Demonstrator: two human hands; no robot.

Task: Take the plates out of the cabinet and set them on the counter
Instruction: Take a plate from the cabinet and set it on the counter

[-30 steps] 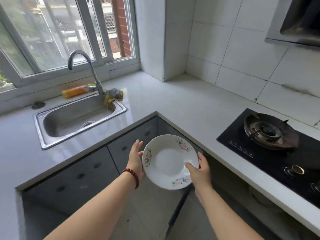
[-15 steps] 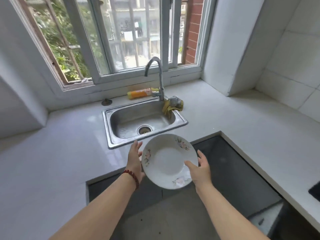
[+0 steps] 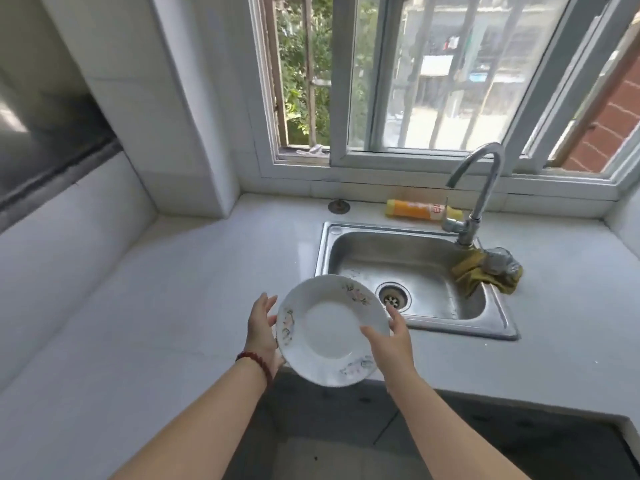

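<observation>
A white plate [image 3: 329, 329] with small flower prints on its rim is held in the air between both hands, tilted towards me. My left hand [image 3: 261, 329] grips its left edge, with a red bead bracelet on that wrist. My right hand [image 3: 393, 344] grips its right edge, thumb over the rim. The plate hangs above the front edge of the white counter [image 3: 156, 306], just left of the sink. The cabinet is not in view.
A steel sink [image 3: 415, 268] with a curved tap [image 3: 474, 188] is set in the counter at right. A yellow-brown cloth [image 3: 481, 275] drapes over its right rim. An orange bottle [image 3: 415, 209] lies behind it under the window. Dark cabinet fronts [image 3: 485, 427] run below.
The view has swung left, away from the stove, to the sink and the left counter. The plate stays held in both hands and now hangs over the counter's front edge.
</observation>
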